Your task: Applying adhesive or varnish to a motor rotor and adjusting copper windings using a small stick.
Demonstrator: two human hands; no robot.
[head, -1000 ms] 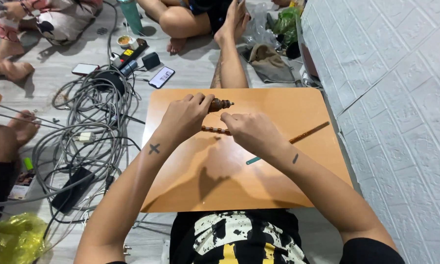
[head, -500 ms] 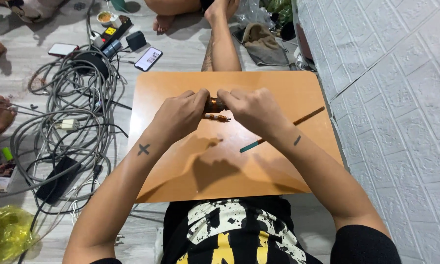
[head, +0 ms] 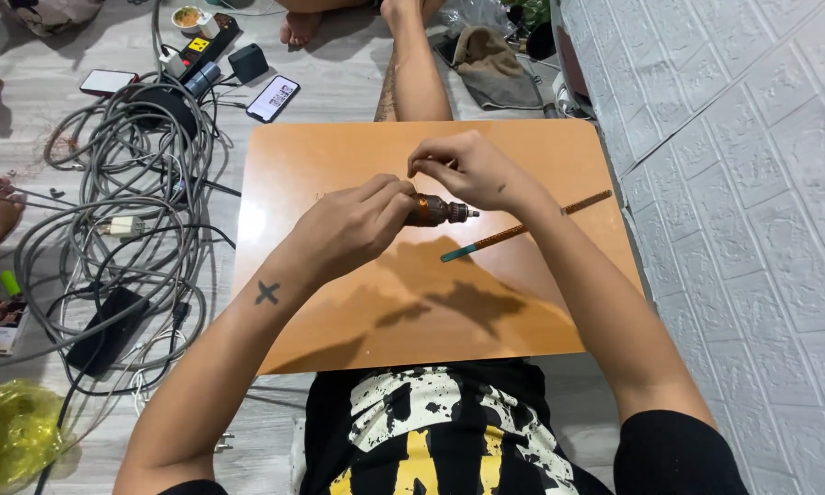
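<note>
My left hand (head: 357, 229) grips a small brown, copper-coloured motor-like tool (head: 435, 211) whose dark metal tip points right. It is held a little above an orange board (head: 541, 312). Just above the tool is my right hand (head: 467, 170), its thumb and fingers pinched together; whether something small sits between them I cannot tell. A thin brown stick with a teal end (head: 522, 227) lies on the board to the right of the tool.
A tangle of grey and black cables (head: 128, 202) covers the floor at left, with a power strip (head: 201, 46), phones (head: 273, 98) and a yellow bag (head: 9, 431). Another person's leg (head: 412, 64) reaches the board's far edge. A white textured wall (head: 752, 183) stands on the right.
My hands have come apart: the right hand lifted off the tool and pinches above it, while the left keeps hold. The tool's tip now shows. The view tilted nearer.
</note>
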